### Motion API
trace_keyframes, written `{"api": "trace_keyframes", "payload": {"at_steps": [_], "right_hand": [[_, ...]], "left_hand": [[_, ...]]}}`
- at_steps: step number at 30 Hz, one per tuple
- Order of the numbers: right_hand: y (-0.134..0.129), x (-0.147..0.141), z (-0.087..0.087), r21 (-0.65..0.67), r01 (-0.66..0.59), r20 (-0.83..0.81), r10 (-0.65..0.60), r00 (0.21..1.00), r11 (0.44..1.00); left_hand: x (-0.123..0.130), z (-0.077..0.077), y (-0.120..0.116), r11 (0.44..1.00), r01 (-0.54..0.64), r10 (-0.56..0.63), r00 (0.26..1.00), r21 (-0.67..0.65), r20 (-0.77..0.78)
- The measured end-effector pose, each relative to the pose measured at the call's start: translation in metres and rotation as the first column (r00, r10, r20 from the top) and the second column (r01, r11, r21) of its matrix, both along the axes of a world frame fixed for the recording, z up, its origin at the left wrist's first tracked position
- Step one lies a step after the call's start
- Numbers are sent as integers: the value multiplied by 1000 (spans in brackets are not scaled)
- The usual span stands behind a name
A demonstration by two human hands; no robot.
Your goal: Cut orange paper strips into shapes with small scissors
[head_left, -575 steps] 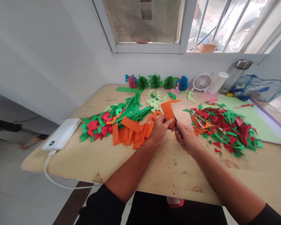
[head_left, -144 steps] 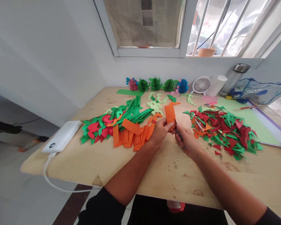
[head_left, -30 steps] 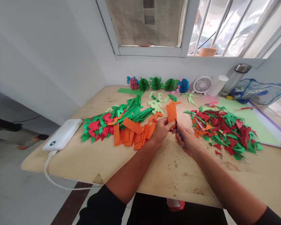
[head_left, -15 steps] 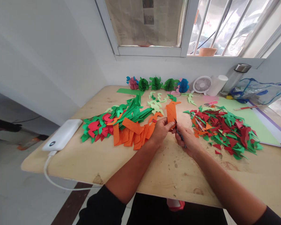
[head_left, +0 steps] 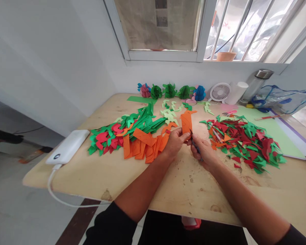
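Note:
My left hand (head_left: 176,142) is closed on the lower end of an orange paper piece (head_left: 186,122), which stands up from the fingers above the table. A pair of scissors (head_left: 197,148) with dark handles is gripped in my right hand (head_left: 204,151), its blades at the right lower edge of that paper. Left of my left hand lie several orange paper strips (head_left: 142,147), beside a heap of green cut paper (head_left: 142,119) with red shapes (head_left: 103,139) in it. Light green cut-outs (head_left: 169,115) rest just behind the orange paper.
A pile of red and green paper scraps (head_left: 252,144) spreads to the right on the wooden table (head_left: 153,185). Folded paper figures (head_left: 169,91), a small white fan (head_left: 220,92), a bottle (head_left: 256,85) and a clear pouch (head_left: 283,98) line the back. A white power bank (head_left: 68,146) lies left.

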State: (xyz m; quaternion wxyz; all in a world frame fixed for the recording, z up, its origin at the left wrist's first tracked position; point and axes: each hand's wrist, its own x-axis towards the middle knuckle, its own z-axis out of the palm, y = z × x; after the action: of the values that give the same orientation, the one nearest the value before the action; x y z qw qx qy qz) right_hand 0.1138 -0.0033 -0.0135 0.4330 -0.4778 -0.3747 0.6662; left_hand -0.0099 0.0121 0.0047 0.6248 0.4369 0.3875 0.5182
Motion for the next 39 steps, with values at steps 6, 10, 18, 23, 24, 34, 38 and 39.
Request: {"api": "trace_keyframes", "payload": {"at_steps": [6,10,18,23,24,34,38,39], "right_hand": [[0,0,1,13,-2,3,2,1000,1000],[-1,0,2,15,-7,4,7,1000,1000],[0,1,0,3,-4,-16,4,1000,1000],[-1,0,0,5,0,-20,0,1000,1000],[-1,0,0,5,2,-18,-2,1000,1000],[0,0,-2,6,9,-9,-9,1000,1000],[0,0,-2,10,2,-14,-1,1000,1000],[0,0,-2,10,-1,-12,1,1000,1000]], "left_hand": [[0,1,-1,1000,1,-1,1000,5,-3],[0,1,-1,1000,-3,3,1000,7,-6],[0,0,-1,1000,-3,3,1000,3,-2],[0,1,-1,1000,5,-5,1000,1,-7],[0,1,-1,1000,4,-4,1000,1,-8],[0,-1,0,1000,6,-6,1000,8,8],[0,-2,1,1000,21,-21,1000,18,1],[0,-2,1,1000,19,-19,1000,19,-1]]}}
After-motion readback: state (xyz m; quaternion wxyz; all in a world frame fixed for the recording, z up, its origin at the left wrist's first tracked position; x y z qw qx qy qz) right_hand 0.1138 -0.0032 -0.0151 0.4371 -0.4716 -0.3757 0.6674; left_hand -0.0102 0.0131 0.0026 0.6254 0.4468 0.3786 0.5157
